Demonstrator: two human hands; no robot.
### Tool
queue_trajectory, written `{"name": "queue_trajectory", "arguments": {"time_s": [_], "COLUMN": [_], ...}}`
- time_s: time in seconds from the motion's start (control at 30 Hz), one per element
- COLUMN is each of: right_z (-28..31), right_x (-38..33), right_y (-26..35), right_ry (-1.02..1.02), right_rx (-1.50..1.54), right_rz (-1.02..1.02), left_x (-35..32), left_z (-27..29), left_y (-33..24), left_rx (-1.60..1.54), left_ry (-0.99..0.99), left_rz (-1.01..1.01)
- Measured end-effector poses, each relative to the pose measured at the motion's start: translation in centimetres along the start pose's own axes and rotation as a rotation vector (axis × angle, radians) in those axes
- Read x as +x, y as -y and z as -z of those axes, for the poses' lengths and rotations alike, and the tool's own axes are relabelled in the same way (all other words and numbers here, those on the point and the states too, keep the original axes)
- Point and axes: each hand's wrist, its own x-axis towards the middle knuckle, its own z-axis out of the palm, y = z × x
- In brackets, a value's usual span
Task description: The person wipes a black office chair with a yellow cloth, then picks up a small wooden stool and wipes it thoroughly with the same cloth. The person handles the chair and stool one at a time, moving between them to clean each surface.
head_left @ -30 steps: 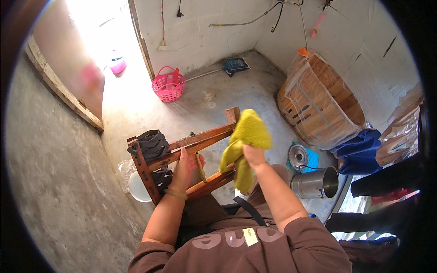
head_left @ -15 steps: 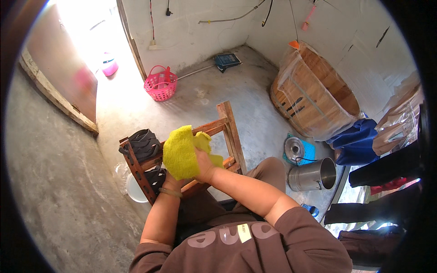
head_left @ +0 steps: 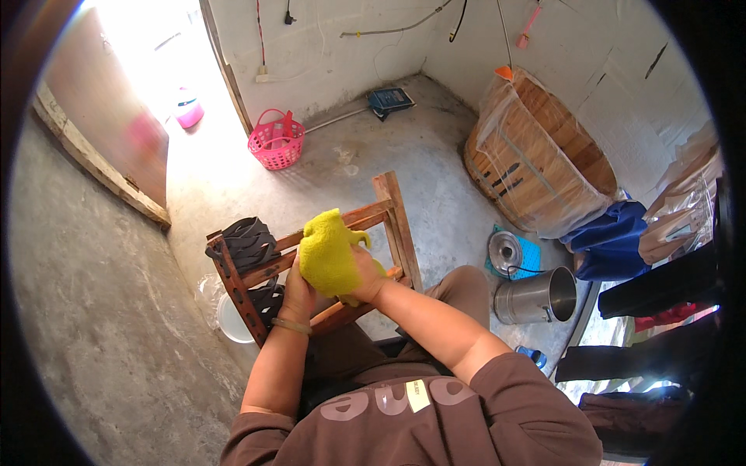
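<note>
A yellow-green cloth [head_left: 326,252] is bunched up between my two hands, over a wooden frame [head_left: 399,225] like a small stool lying on its side at my lap. My right hand [head_left: 365,278] is closed on the cloth's right side, its fingers partly sunk in the folds. At the cloth's left lower edge, my left hand [head_left: 297,289] grips it, the fingertips hidden behind the fabric. Black woven straps [head_left: 247,242] wrap the left end of the frame, close to my left hand.
A white basin [head_left: 235,320] stands on the floor left of the frame. To the right are a metal pot [head_left: 536,297], a round metal lid [head_left: 505,250] on a blue base and a plastic-wrapped wooden tub [head_left: 517,163]. A pink basket [head_left: 276,147] sits farther off near the doorway.
The cloth has gone from spread out to more bunched and shifted slightly right. My left hand has come out from beneath it and shows more; my right hand has moved a little right.
</note>
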Motion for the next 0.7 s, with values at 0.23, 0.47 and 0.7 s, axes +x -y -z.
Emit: {"name": "queue_trajectory", "arguments": {"time_s": [0.23,0.47,0.7], "right_z": [0.1,0.4,0.6], "right_x": [-3.4,-6.1,-5.0], "right_y": [-4.1,-8.1,-5.9], "right_ry": [-0.050,-0.119,-0.154], "right_rx": [-0.127,-0.120,-0.036], "right_rz": [-0.128,-0.459,-0.631], "left_x": [-1.0,-0.3,-0.3], "left_z": [-1.7,-0.8,-0.3], "left_y": [-1.3,-0.8,-0.7], "left_rx": [0.188,0.300,0.275], "left_ry": [0.094,0.160,0.134], "left_rz": [0.006,0.033,0.024]}}
